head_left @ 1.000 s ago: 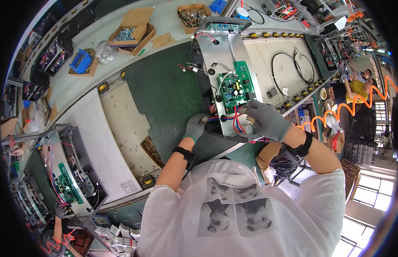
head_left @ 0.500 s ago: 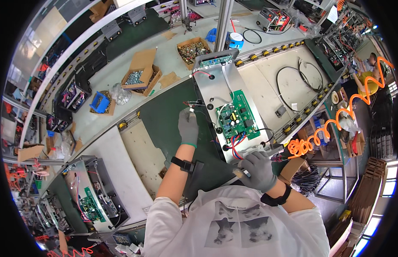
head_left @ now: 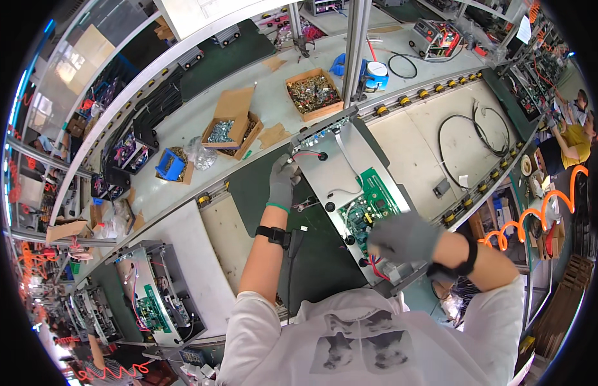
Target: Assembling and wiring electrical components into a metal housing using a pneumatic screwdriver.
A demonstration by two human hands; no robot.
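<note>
A silver metal chassis lies lengthwise in front of me, with a green circuit board mounted on it. At its far left edge my left hand, in a grey glove, is closed with fingertips pinched on the white end of a red wire, which comes out of a black grommet. My right hand, also gloved, is over the near right part of the board, smeared by motion; its fingers cannot be made out. Red and blue wires show beneath it. A flat white cable runs along the chassis.
The chassis rests on a dark green mat on the roller line. Beyond are boxes of small metal parts and a blue bin. A black cable lies coiled to the right, near an orange coiled hose. Another chassis stands left.
My left hand has gone farther away along the chassis edge to the red wire. My right hand has risen from the near end to above the board. The whole view has shifted a little.
</note>
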